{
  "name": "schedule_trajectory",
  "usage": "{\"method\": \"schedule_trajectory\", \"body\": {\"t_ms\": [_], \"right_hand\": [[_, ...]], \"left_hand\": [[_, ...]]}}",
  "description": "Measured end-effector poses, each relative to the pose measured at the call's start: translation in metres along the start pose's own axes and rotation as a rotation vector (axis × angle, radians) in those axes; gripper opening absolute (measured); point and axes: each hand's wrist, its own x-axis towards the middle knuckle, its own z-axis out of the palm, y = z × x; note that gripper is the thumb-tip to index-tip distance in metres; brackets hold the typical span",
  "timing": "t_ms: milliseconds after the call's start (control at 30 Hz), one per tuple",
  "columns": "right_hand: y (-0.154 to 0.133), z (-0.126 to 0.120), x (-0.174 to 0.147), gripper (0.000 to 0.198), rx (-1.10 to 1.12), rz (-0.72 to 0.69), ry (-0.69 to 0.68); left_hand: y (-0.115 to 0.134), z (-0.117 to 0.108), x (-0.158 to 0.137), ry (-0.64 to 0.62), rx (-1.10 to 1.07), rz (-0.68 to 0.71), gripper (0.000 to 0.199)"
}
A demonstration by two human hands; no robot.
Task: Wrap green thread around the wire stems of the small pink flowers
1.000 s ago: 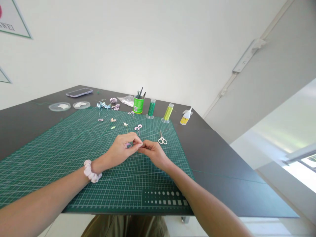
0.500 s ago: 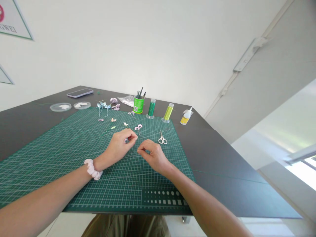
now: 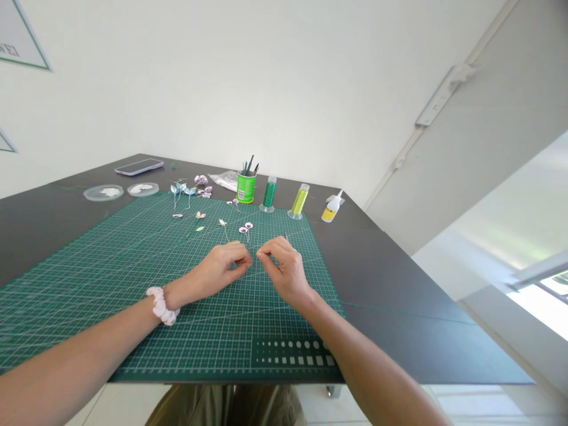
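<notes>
My left hand (image 3: 222, 267) is closed in a pinch above the green cutting mat (image 3: 195, 319); whatever lies between its fingertips is too small or hidden to make out. Close by on the right, my right hand (image 3: 285, 271) also pinches, fingertips facing those of the left with a small gap between. Just beyond the hands lie a white flower on a green stem (image 3: 222, 223) and a pair of pink petal loops with wire stems (image 3: 244, 229). The small scissors behind my right hand are almost wholly covered by it.
A green can of tools (image 3: 246, 188), a dark green thread spool (image 3: 269, 194), a yellow-green spool (image 3: 300, 201) and a glue bottle (image 3: 331, 209) stand at the back. Leftward are blue flowers (image 3: 180, 189), lilac flowers (image 3: 201, 180), clear dishes (image 3: 103, 193) and a phone (image 3: 139, 167).
My right hand has risen and turned, now covering most of the scissors. My left hand has lowered slightly and rolled, hiding the small bluish bit seen in it before. The view has shifted a little.
</notes>
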Motion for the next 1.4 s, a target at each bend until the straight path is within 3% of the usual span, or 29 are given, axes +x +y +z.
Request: {"method": "schedule_trajectory", "body": {"t_ms": [200,367,467,767,1100,1300,1400], "right_hand": [[0.005,0.002,0.001,0.022,0.11,0.109,0.052],[0.012,0.005,0.003,0.017,0.263,0.355,0.017],[0.016,0.007,0.003,0.016,0.323,0.415,-0.029],[0.018,0.009,0.002,0.015,0.412,0.489,-0.078],[0.007,0.011,0.0,0.016,0.34,0.383,-0.162],[0.0,0.004,-0.001,0.022,0.118,0.099,-0.099],[-0.001,0.002,0.0,0.023,0.039,0.028,-0.052]], "left_hand": [[0.006,-0.002,0.0,-0.031,-0.072,0.055,0.019],[0.011,-0.005,0.001,-0.012,-0.166,-0.011,0.017],[0.012,-0.007,0.001,0.003,-0.185,-0.039,0.019],[0.008,-0.011,0.002,0.195,-0.207,-0.158,0.019],[0.0,-0.009,0.003,0.31,-0.093,-0.239,0.016],[-0.004,-0.005,0.002,0.267,-0.021,-0.222,0.018],[-0.003,-0.004,0.002,0.196,-0.018,-0.185,0.018]]}}
